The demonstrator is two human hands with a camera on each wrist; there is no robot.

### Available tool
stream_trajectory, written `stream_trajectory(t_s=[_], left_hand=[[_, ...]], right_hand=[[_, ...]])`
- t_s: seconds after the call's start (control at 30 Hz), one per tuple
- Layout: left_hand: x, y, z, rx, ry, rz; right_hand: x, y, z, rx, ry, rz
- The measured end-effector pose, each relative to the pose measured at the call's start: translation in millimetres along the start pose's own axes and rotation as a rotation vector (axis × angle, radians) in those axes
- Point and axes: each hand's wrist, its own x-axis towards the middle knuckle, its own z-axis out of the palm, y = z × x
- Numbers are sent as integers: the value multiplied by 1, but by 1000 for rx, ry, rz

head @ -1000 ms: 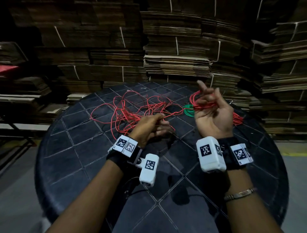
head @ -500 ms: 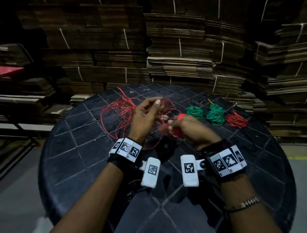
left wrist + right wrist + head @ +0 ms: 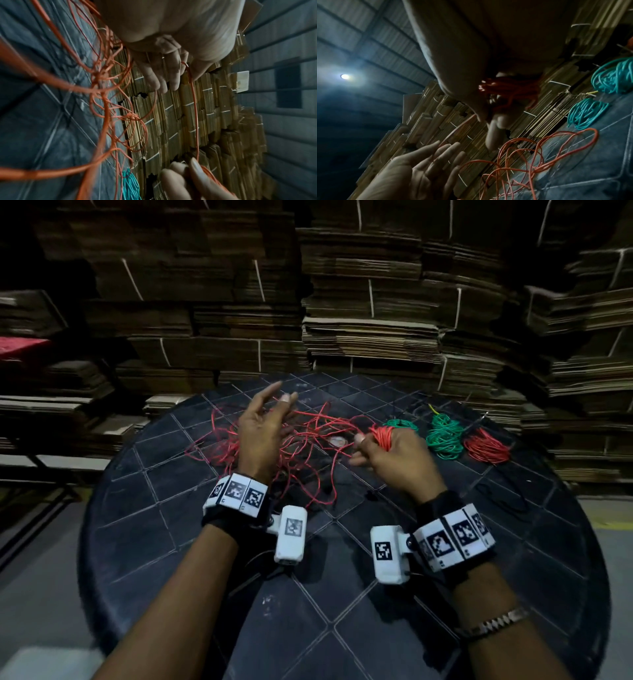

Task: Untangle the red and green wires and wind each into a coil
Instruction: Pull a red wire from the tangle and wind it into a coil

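Note:
A loose tangle of red wire (image 3: 301, 450) sprawls over the middle of the round black table (image 3: 164, 508). My right hand (image 3: 390, 453) grips a small red coil (image 3: 381, 437) wound around its fingers; the right wrist view shows the same red coil (image 3: 508, 90) on them. A single red strand (image 3: 194, 115) runs taut from it to my left hand (image 3: 265, 422). That hand is raised over the tangle with fingers (image 3: 154, 75) straight, and the strand is hooked between them and the thumb. Two green coils (image 3: 443, 436) and one red coil (image 3: 486, 448) lie at the far right.
Tall stacks of strapped flat cardboard (image 3: 370, 320) stand close behind the table and to its right. The table's edge (image 3: 102, 577) drops to a grey floor on the left. A thin black cord (image 3: 503, 498) lies on the table at the right.
The hands were close together over the tangle; the left hand has risen and spread its fingers, drawing out a strand. The right hand has shifted right with its red coil.

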Motion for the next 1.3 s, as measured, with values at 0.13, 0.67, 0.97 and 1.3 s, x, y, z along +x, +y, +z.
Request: stream_trajectory(t_s=[0.13, 0.67, 0.97, 1.3], left_hand=[[-8, 6, 8, 26, -67, -40], [-40, -19, 39, -16, -244, -554], [-43, -33, 33, 194, -393, -313], [-54, -7, 29, 83, -901, -290]], right_hand=[[-3, -10, -2, 184, -112, 45], [-20, -25, -14, 1223, -857, -9], [-1, -2, -76, 1858, -102, -227], [13, 0, -49, 1148, 349, 45]])
